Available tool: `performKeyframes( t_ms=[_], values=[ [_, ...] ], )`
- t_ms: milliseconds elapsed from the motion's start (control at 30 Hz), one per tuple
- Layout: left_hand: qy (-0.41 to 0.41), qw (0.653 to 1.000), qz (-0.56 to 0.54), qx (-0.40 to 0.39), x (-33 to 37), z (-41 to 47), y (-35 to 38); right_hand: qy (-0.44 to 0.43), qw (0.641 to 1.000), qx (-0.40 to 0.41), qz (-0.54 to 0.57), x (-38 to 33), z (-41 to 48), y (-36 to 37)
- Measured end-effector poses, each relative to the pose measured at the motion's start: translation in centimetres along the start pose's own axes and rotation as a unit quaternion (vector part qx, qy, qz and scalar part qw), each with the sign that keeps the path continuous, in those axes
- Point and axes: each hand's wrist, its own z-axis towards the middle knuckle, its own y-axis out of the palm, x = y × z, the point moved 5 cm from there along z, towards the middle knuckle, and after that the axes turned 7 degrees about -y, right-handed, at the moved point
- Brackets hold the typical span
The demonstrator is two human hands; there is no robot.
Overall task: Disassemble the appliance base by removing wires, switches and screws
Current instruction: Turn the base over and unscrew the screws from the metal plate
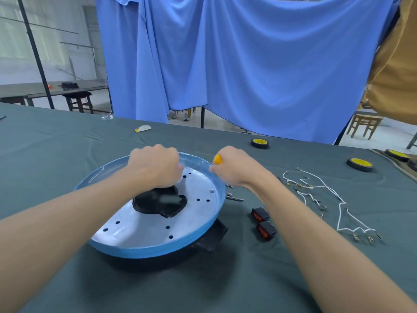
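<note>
The round appliance base (pixel 140 240) lies on the table, a silver disc with a blue rim, several small holes and a black opening in its middle. My left hand (pixel 155 166) is curled into a fist over the far part of the disc; what it holds is hidden. Beside the far right rim, my right hand (pixel 232 170) grips a tool with an orange handle (pixel 217 159). One screw (pixel 212 191) sits near the right rim. Two black switches with red rockers (pixel 262 220) and loose white wires (pixel 325 197) lie on the cloth to the right.
Dark green cloth (pixel 67 143) covers the table. Black-and-yellow tape rolls (pixel 260 143) (pixel 360 164) sit at the far right, and a small metal part (pixel 234 197) lies by the rim. A blue curtain (pixel 248 64) hangs behind. Wooden stools stand beyond.
</note>
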Motion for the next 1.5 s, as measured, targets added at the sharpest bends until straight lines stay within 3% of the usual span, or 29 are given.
performKeyframes(
  t_ms=[100, 233, 333, 500, 633, 833, 1000, 1167, 1500],
  values=[
    [0.050, 0.995, -0.077, 0.025, 0.6, 0.1, -0.6, 0.012, 0.999, 0.029, 0.030, 0.4, 0.6, 0.6],
    [0.181, 0.968, -0.173, -0.037, 1.8, -0.6, 0.2, 0.012, 0.999, 0.022, 0.034, 0.1, -0.1, -0.6],
    [0.216, 0.946, -0.214, -0.113, 2.3, -1.5, 1.4, 0.002, 0.999, 0.017, 0.047, -0.2, -0.5, -2.1],
    [0.210, 0.953, -0.149, -0.158, 2.5, -2.0, 1.9, -0.040, 0.996, 0.064, 0.050, -0.6, -0.8, -4.4],
    [0.212, 0.960, -0.059, -0.172, 3.3, -1.8, 1.6, -0.097, 0.984, 0.147, 0.020, -1.2, -1.5, -5.9],
    [0.176, 0.968, -0.018, -0.177, 3.3, -0.8, 1.5, -0.169, 0.943, 0.257, 0.126, -2.2, -2.4, -7.4],
    [0.162, 0.974, -0.054, -0.146, 3.3, -0.5, 2.0, -0.165, 0.897, 0.350, 0.213, -1.6, -2.7, -8.1],
    [0.170, 0.973, -0.075, -0.138, 2.9, -0.7, 2.1, -0.168, 0.871, 0.359, 0.291, -1.7, -2.4, -7.4],
    [0.173, 0.971, -0.107, -0.127, 3.1, -0.5, 2.2, -0.185, 0.909, 0.303, 0.218, -2.5, -1.3, -4.7]
  ],
)
